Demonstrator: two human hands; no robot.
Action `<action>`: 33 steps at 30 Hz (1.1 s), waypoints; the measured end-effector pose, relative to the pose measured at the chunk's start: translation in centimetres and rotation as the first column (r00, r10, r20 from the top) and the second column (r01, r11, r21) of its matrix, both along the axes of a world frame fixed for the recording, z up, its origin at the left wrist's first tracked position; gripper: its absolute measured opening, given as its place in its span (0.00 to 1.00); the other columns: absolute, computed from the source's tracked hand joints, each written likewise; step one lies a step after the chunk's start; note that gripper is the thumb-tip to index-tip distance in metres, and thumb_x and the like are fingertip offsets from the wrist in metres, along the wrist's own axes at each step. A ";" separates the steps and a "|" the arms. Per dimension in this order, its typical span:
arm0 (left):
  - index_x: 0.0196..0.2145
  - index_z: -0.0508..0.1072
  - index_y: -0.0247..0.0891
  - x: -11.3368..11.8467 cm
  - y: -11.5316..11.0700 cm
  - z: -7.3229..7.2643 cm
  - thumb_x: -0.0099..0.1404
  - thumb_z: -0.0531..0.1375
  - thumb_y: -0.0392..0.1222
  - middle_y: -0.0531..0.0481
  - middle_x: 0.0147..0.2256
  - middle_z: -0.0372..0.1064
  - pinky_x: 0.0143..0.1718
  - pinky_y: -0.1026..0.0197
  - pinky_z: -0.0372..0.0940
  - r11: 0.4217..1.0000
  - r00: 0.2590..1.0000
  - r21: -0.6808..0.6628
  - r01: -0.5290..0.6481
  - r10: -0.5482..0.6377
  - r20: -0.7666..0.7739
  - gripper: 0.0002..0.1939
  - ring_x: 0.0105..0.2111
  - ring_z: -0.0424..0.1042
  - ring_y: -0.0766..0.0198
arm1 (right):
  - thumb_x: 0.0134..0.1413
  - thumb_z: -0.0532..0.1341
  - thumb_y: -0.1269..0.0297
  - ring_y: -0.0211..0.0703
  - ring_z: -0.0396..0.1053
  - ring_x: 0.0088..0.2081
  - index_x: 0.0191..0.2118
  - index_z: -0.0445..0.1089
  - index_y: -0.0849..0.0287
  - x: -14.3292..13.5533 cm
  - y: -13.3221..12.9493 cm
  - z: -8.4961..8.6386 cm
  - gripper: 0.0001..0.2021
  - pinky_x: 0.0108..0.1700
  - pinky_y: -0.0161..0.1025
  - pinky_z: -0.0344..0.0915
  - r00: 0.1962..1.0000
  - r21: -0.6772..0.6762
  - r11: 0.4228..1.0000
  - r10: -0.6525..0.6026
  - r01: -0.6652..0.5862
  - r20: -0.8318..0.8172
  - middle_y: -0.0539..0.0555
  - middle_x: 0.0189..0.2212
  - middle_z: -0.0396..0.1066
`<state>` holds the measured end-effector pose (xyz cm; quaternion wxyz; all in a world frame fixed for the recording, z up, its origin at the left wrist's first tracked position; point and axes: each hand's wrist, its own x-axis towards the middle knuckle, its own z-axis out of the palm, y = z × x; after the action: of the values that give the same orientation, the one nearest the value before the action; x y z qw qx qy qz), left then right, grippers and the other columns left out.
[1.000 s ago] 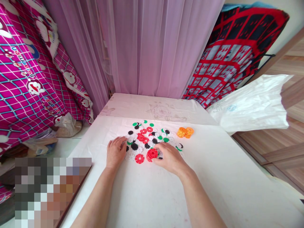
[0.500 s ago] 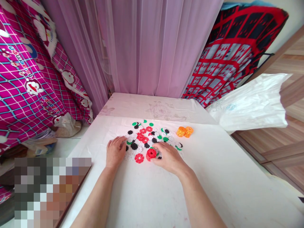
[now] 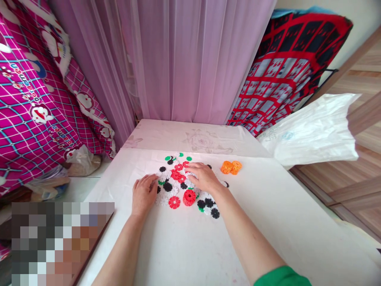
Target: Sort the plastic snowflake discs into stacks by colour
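Note:
A loose pile of small notched plastic discs lies on the table: white discs [image 3: 162,199], black discs [image 3: 167,186], green discs [image 3: 189,158] and red discs [image 3: 176,174]. My left hand [image 3: 145,193] rests against the pile's left side, fingers bent and slightly apart, with no disc visible in it. Over the pile's upper right reaches my right hand [image 3: 204,178], thumb and fingers apart around the scattered red and white discs; I see nothing in its grasp. Just below it stands a stack of red discs [image 3: 189,197]. A single red disc [image 3: 174,202] lies flat left of that stack.
Two short stacks of orange discs [image 3: 231,167] stand right of the pile. The table [image 3: 178,246] has a white cover. A white plastic bag [image 3: 315,131] hangs over its right edge. Purple curtains [image 3: 184,59] hang behind; a pixelated patch [image 3: 53,246] covers the lower left.
My right hand has let go of the red stack, which now stands alone, and has moved up and away over the pile. Black and white discs beneath it now show. My left hand stays put.

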<state>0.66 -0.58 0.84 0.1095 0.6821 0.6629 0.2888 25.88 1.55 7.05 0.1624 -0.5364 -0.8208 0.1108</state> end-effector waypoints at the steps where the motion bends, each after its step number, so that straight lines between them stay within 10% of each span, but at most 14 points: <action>1: 0.47 0.76 0.46 0.0 0.0 0.0 0.68 0.52 0.42 0.48 0.53 0.75 0.63 0.42 0.55 1.000 1.000 0.003 0.002 -0.002 -0.001 0.16 0.59 0.67 0.53 | 0.59 0.60 0.68 0.46 0.65 0.58 0.51 0.76 0.52 -0.1 0.5 -0.3 0.15 0.60 0.45 0.59 0.999 -0.001 0.999 0.041 -0.041 0.020 0.54 0.57 0.70; 9: 0.46 0.77 0.46 -0.1 0.0 -0.2 0.68 0.52 0.42 0.48 0.53 0.75 0.63 0.41 0.55 1.000 1.000 0.014 0.005 -0.005 -0.008 0.16 0.59 0.67 0.52 | 0.60 0.58 0.69 0.43 0.71 0.52 0.43 0.79 0.52 2.9 -0.8 -3.2 0.12 0.56 0.42 0.64 0.999 0.021 0.999 -0.040 0.040 -0.017 0.52 0.52 0.75; 14: 0.46 0.77 0.47 -0.1 0.1 -0.2 0.67 0.52 0.42 0.49 0.52 0.75 0.63 0.42 0.54 1.000 1.000 0.024 0.004 -0.004 -0.006 0.15 0.59 0.68 0.53 | 0.61 0.57 0.68 0.44 0.72 0.49 0.39 0.79 0.52 3.2 -0.8 -2.0 0.12 0.54 0.43 0.64 0.990 0.014 0.991 -0.136 0.136 0.037 0.53 0.48 0.77; 21: 0.46 0.76 0.46 -0.1 0.1 -0.1 0.68 0.51 0.42 0.48 0.53 0.75 0.63 0.39 0.54 1.000 1.000 -0.003 0.010 -0.010 0.002 0.16 0.59 0.67 0.51 | 0.60 0.60 0.68 0.45 0.69 0.51 0.44 0.78 0.52 0.5 0.1 -1.6 0.11 0.54 0.44 0.62 0.996 -0.002 0.999 0.052 -0.052 0.069 0.53 0.49 0.75; 33: 0.46 0.76 0.46 0.0 0.0 -0.1 0.67 0.52 0.41 0.48 0.53 0.75 0.63 0.41 0.54 1.000 1.000 0.008 0.014 -0.014 -0.010 0.16 0.59 0.67 0.52 | 0.56 0.62 0.62 0.49 0.70 0.49 0.45 0.75 0.57 0.6 0.9 -1.7 0.11 0.52 0.43 0.62 0.966 -0.018 0.981 -0.186 0.192 0.179 0.58 0.45 0.76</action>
<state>0.61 -0.57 0.74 0.1053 0.6886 0.6575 0.2872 26.51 2.46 5.31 0.0893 -0.6226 -0.7750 0.0613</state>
